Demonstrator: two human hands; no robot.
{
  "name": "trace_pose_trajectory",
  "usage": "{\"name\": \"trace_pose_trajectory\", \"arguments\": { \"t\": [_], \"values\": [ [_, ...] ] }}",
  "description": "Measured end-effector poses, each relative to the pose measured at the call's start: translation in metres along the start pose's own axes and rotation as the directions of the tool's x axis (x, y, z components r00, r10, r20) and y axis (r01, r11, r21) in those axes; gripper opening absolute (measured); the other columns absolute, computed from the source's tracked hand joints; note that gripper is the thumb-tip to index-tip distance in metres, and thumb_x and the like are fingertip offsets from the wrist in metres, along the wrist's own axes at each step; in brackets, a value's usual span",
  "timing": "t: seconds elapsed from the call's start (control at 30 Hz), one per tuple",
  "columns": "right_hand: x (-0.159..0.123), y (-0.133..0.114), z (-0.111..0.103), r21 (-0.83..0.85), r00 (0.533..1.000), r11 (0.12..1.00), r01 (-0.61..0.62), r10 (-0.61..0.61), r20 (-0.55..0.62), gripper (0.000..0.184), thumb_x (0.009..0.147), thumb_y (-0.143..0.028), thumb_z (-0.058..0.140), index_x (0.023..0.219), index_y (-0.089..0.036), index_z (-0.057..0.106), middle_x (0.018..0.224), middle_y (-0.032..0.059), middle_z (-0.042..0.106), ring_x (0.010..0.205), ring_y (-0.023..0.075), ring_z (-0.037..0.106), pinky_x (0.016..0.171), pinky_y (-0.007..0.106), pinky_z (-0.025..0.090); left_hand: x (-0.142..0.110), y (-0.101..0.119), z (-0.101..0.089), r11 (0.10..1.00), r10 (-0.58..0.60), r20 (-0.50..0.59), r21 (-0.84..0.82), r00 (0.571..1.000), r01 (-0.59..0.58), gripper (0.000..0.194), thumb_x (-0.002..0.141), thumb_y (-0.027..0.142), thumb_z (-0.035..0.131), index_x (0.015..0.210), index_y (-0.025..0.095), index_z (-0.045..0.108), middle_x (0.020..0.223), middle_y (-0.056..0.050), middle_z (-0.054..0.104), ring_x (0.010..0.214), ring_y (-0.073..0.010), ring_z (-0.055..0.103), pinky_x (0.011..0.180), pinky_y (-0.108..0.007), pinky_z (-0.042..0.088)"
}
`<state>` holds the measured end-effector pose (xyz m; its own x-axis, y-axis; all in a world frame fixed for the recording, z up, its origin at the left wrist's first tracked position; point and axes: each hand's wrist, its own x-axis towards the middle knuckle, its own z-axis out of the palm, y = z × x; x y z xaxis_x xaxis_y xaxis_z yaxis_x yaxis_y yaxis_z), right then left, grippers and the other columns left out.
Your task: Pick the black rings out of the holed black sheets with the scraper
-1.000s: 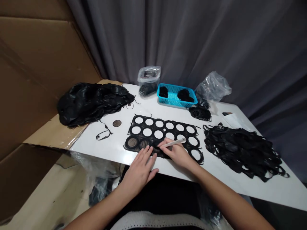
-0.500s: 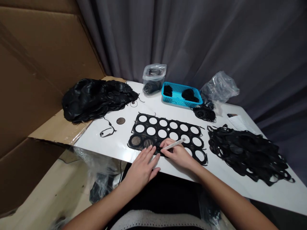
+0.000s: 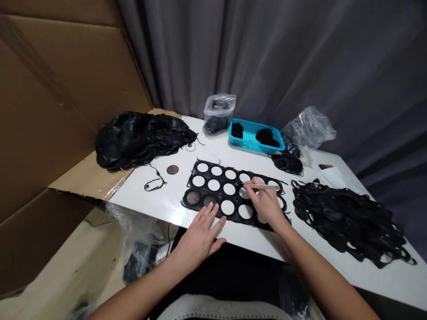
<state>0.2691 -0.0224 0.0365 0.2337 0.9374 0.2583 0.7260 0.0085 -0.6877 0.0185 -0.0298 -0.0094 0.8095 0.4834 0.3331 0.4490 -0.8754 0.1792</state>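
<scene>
While your left hand (image 3: 199,238) lies flat, its fingertips (image 3: 216,207) on the black sheet (image 3: 236,199) near the front edge of the desk (image 3: 156,203), your right hand (image 3: 266,205) pinches a pale tool (image 3: 263,186) over the sheet's right half. A blue basket (image 3: 249,146) stands toward the far edge, with one black pile (image 3: 143,140) at the far left corner, a second pile (image 3: 347,218) near the right edge.

Lit dimly and coolly, brightest on the white bench (image 3: 167,195), with glare toward seven o'clock. Glinting on the plastic bag (image 3: 308,126) between two and three o'clock. Sunk in shadow across the curtain (image 3: 267,58) at one and the cardboard (image 3: 66,89) at ten. Short of detail in the black pile (image 3: 347,218) near four. Stretched toward the edges, soft in the corners.
</scene>
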Motion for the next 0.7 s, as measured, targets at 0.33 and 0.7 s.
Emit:
{"name": "trace_pose_trajectory", "arguments": {
  "t": [0.33, 0.7],
  "values": [
    [-0.014, -0.04, 0.048, 0.288, 0.897, 0.957, 0.004, -0.131, 0.422, 0.016, 0.092, -0.026, 0.054, 0.077, -0.022, 0.057, 0.096, 0.0029, 0.069, 0.09, 0.0194, 0.062, 0.083, 0.034, 0.046, -0.023, -0.022, -0.004, 0.995, -0.098, -0.101, 0.023, 0.99, 0.101, 0.041, 0.099, 0.034, 0.052, 0.134, 0.015, 0.055, 0.146, -0.018, 0.051, 0.137, -0.0302, 0.047, 0.109, -0.049, 0.045],
    [-0.011, -0.04, 0.053, 0.293, 0.871, 0.951, 0.094, -0.221, 0.439, 0.023, 0.092, -0.023, 0.056, 0.069, -0.021, 0.051, 0.095, 0.0028, 0.061, 0.09, 0.0182, 0.059, 0.085, 0.034, 0.044, -0.025, -0.022, -0.006, 0.996, -0.086, -0.096, 0.031, 0.992, 0.089, 0.041, 0.098, 0.031, 0.053, 0.136, 0.015, 0.054, 0.147, -0.018, 0.049, 0.139, -0.0299, 0.044, 0.111, -0.048, 0.044]
  ]
}}
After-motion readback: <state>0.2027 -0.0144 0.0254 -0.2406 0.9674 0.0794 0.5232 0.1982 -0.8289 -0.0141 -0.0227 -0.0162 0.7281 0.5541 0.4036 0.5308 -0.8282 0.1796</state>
